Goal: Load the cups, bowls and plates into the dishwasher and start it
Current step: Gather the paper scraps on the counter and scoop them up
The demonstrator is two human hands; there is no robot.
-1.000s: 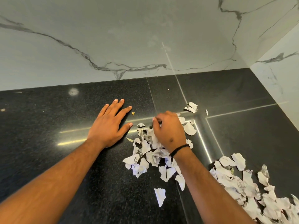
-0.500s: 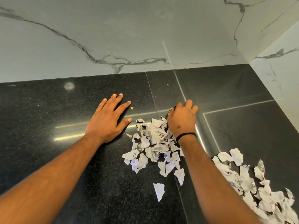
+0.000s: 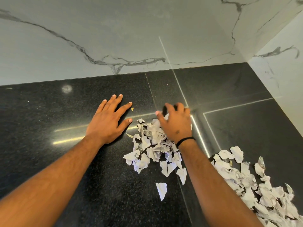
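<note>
Black granite countertop [image 3: 49, 161] filling the lower view, meeting a white marble-veined backsplash [image 3: 114, 38] at 12 o'clock. No cups, bowls, plates or dishwasher showing. Larger torn-paper heap [image 3: 262, 185] lying at 4 o'clock; smaller paper pile [image 3: 152, 149] sitting at centre, one stray scrap [image 3: 161, 190] lying at its 6 o'clock. Left hand [image 3: 106, 123] lying flat, palm down, fingers straight and spread. Right hand [image 3: 175, 123] arching over the centre pile's far edge, fingers curling loosely on the scraps; grip unclear. Black wristband [image 3: 184, 141] circling the right wrist.
</note>
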